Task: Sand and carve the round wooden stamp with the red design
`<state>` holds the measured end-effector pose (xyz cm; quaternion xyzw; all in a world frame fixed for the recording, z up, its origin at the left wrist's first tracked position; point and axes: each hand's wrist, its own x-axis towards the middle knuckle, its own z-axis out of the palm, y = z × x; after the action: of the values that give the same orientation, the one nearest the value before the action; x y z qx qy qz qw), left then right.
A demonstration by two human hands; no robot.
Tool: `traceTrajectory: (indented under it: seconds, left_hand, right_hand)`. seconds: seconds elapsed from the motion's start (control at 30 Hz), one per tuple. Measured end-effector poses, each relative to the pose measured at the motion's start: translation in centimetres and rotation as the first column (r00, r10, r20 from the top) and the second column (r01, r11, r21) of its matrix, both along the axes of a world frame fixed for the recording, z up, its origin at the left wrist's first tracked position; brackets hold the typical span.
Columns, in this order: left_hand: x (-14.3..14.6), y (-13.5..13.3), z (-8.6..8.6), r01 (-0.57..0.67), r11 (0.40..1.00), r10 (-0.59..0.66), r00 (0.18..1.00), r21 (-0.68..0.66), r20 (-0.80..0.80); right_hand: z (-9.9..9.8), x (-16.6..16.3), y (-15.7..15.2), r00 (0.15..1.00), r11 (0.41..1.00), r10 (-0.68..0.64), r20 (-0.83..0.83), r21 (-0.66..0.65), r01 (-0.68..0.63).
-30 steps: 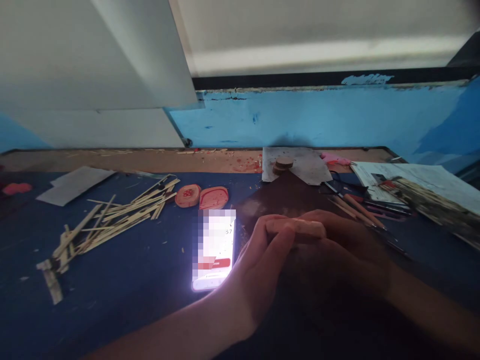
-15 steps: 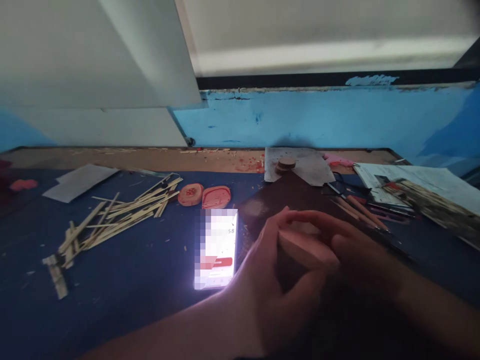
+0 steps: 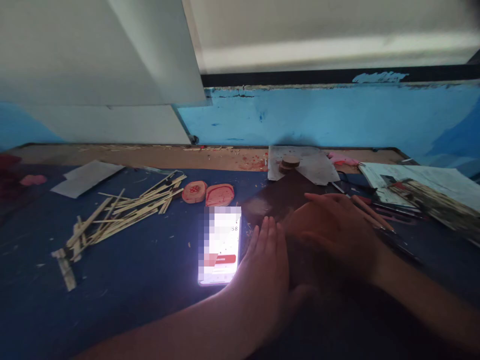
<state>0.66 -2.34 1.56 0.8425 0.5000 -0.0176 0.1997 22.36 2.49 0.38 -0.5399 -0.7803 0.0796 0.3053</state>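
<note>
My left hand (image 3: 264, 257) lies flat with fingers stretched forward on the near left part of a dark brown sheet that looks like sandpaper (image 3: 277, 194). A pale dusty patch marks the sheet just beyond the fingertips. To the right, my right hand (image 3: 337, 225) is smeared by motion, palm down and curled over a wooden piece (image 3: 305, 217) against the sheet. Most of that piece is hidden under the fingers. A phone (image 3: 221, 245) with a bright screen lies close to my left wrist.
Two red-marked wooden slices (image 3: 220, 195) lie beyond the phone. Thin wooden sticks (image 3: 127, 212) are heaped at left. Small round wooden discs (image 3: 290, 162) rest on a paper sheet (image 3: 318, 167) at the back. Pencils (image 3: 371, 212), papers (image 3: 423, 177) and a stick bundle (image 3: 435, 202) occupy the right.
The wooden piece was held up between both hands. My left hand has let go and flattened onto the sheet, while my right hand has turned palm down with the piece.
</note>
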Motion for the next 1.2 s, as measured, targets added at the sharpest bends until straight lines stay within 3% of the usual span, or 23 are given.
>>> traceTrajectory:
  seconds: [0.13, 0.33, 0.47, 0.6, 0.73, 0.87, 1.0, 1.1, 1.2]
  left_hand:
    - [0.2, 0.0, -0.2, 0.041, 0.999, -0.04, 0.998, 0.013, -0.052]
    - [0.0, -0.3, -1.6, 0.048, 0.995, -0.047, 0.999, 0.082, -0.022]
    - [0.1, -0.3, -1.8, 0.054, 0.995, -0.049, 0.997, 0.087, -0.06]
    - [0.2, -0.3, -1.6, 0.046, 0.996, -0.041, 0.997, 0.075, -0.063]
    - [0.3, -0.2, -1.3, 0.055, 0.996, -0.05, 0.996, 0.071, -0.075]
    - [0.3, -0.1, -1.0, 0.068, 0.997, -0.064, 0.994, 0.041, -0.086]
    - [0.4, -0.2, -1.1, 0.046, 0.997, -0.041, 0.995, 0.059, -0.093]
    - [0.3, -0.2, -1.2, 0.071, 0.996, -0.066, 0.994, 0.057, -0.09]
    - [0.3, -0.2, -1.3, 0.053, 0.996, -0.047, 0.995, 0.068, -0.088]
  right_hand:
    - [-0.6, -0.6, -0.2, 0.996, 0.998, 0.048, 0.072, 0.024, -0.05]
    - [-0.1, -1.3, -0.8, 0.974, 0.963, 0.225, 0.017, -0.158, -0.22]
    - [0.1, -1.3, -0.5, 0.991, 0.985, 0.131, 0.037, -0.116, -0.126]
    - [-0.1, -1.4, -0.3, 0.98, 0.971, 0.198, 0.007, -0.142, -0.195]
    - [-0.3, -1.5, -0.3, 0.996, 0.993, 0.089, 0.031, -0.082, -0.086]
    - [-0.3, -1.5, -0.4, 0.979, 0.965, 0.205, 0.004, -0.169, -0.201]
    - [-0.4, -1.3, -0.2, 0.994, 0.991, 0.107, 0.006, -0.083, -0.106]
    - [-0.4, -1.4, -0.1, 0.981, 0.968, 0.192, -0.017, -0.16, -0.192]
    - [-0.3, -1.5, -0.2, 0.995, 0.987, 0.101, -0.01, -0.123, -0.101]
